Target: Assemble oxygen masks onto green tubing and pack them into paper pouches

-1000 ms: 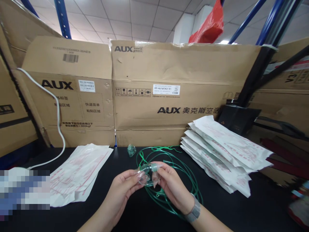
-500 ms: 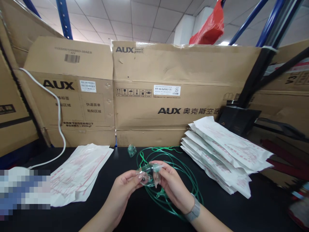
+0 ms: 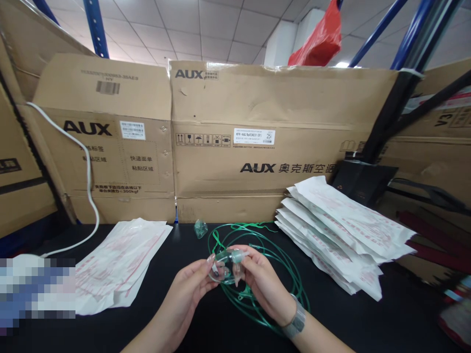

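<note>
A clear, green-tinted oxygen mask is held between my two hands, just above the black tabletop. My left hand pinches its left rim between thumb and fingers. At the mask's right end, my right hand grips the narrow connector; some of its fingers are hidden behind the mask. Coiled green tubing lies on the table under and behind my hands. A green elastic strap shows just beyond the mask. Further back sits a small crumpled piece of green plastic.
White printed pouches lie on the left, and a taller stack of similar pouches stands at right. Cardboard panels wall off the back of the black table. A white cable runs down the left side.
My left fingers have shifted slightly on the mask's rim, and the mask has turned a little. My right hand keeps its hold; the tubing and pouches stay put.
</note>
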